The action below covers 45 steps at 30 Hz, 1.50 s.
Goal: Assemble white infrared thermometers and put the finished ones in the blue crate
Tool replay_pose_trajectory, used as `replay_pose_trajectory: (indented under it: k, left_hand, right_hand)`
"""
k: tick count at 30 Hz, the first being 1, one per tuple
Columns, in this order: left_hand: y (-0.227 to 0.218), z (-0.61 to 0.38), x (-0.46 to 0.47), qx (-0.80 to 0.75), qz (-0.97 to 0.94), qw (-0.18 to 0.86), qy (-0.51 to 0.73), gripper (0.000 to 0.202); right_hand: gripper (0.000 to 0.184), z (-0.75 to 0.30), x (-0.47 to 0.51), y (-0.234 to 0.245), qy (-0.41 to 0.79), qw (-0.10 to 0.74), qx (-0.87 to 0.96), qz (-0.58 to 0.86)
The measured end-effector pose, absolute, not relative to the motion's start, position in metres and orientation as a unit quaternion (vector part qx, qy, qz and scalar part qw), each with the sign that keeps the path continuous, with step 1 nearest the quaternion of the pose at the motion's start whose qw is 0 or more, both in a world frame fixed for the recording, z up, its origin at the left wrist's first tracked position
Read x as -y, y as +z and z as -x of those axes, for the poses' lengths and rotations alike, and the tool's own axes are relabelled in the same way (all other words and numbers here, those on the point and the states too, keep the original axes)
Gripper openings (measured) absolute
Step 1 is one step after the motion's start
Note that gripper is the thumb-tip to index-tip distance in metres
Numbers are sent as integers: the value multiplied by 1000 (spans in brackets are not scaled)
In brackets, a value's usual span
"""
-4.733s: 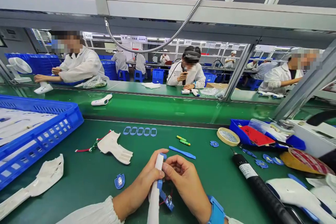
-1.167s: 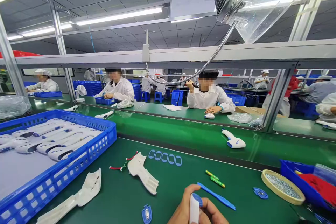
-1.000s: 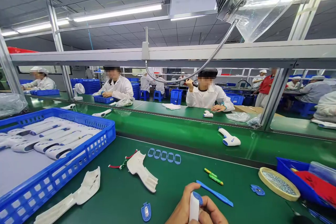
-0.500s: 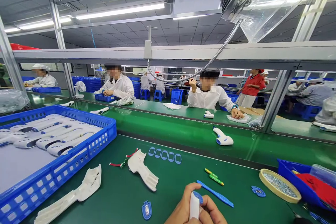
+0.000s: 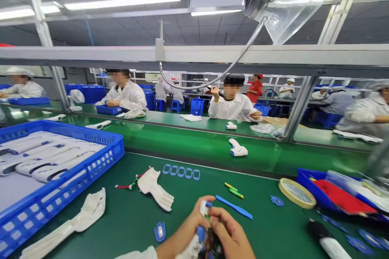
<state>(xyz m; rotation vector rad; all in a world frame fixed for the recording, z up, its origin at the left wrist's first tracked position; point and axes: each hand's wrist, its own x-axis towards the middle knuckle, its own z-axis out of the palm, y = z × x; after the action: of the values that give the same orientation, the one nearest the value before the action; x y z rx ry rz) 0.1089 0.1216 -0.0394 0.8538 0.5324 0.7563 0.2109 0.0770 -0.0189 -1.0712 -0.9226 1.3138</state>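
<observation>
At the bottom centre my left hand (image 5: 189,226) and my right hand (image 5: 228,230) close around a white and blue handheld device (image 5: 201,232). Its inside, with green and dark parts, partly shows between my fingers; the fingers hide the rest. Just beyond lies a blue flat pry tool (image 5: 234,207), with small yellow-green cylinders (image 5: 234,190) behind it. A small blue oval part (image 5: 159,232) rests left of my hands. Farther left are a white shell half (image 5: 156,188), a small board with red wires (image 5: 130,185) beside it, and another long white shell (image 5: 80,216).
Blue frames (image 5: 181,171) lie in a row. A blue crate (image 5: 114,149) of white shells stands left. On the right are a dish of screws (image 5: 297,194), a blue bin (image 5: 313,186) and a black-and-white screwdriver (image 5: 326,238). A white device (image 5: 238,149) sits on the green belt; co-workers sit beyond.
The view has swung to the right, bringing the screwdriver into sight. The device in my hands has turned, and its inner parts now show. A co-worker's hand opposite has lifted from a plastic bag.
</observation>
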Motion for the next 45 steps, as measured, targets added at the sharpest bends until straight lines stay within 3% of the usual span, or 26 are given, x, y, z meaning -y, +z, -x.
replay_pose_trajectory:
  k: [5,19,24,27,33,37,45]
  left_hand:
    - [-28,-92,-117,-195,-341,862,321,64]
    - [-22,-91,-111,-201,-329,862,331,62]
    - [-24,-88,-117,-187,-325,856,355,45]
    - [-20,-89,-119,-189,-311,857,365,34]
    - [-12,-89,-119,-189,-284,877,338,38]
    - [-10,-87,-119,-191,-277,884,325,39]
    - [-12,-82,-119,-186,-295,885,308,40]
  right_hand:
    - [34,-213,-73,-6,571,534,411,468]
    - [18,-214,-72,0,558,529,435,468]
    - [12,-221,-70,12,530,563,404,489]
    - [16,-231,-71,15,463,581,430,513]
    - [24,-245,-73,12,424,591,474,497]
    - [32,-246,-73,18,436,564,486,505]
    - [24,-243,-76,18,498,572,432,488]
